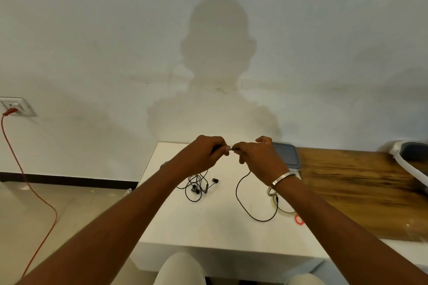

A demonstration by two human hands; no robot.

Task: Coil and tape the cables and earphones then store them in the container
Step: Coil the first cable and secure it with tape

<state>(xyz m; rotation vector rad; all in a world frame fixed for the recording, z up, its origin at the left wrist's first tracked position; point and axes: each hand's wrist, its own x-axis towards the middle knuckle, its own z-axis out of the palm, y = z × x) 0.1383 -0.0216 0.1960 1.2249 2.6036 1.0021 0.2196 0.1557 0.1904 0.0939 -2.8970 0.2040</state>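
I see both hands raised above the white table [208, 227], close together. The left hand [203, 152] and the right hand [257, 157] each pinch the thin black cable [240, 206] between thumb and fingers, and the fingertips almost touch each other. From the right hand the cable hangs down in one wide loop that lies on the table and goes under the right wrist. The earphones [196, 186] lie in a loose tangle on the table under the left hand, apart from this loop.

I think the risk is in the hanging loop. If I wind too fast, it can drag over the tape roll [286, 209] beside it or catch the tangle of the earphones and pull them along. The cable is thin, so the first turn can also slip out of the pinch and spring open. The container [286, 154] stands behind the right hand, so a wide movement could knock it.
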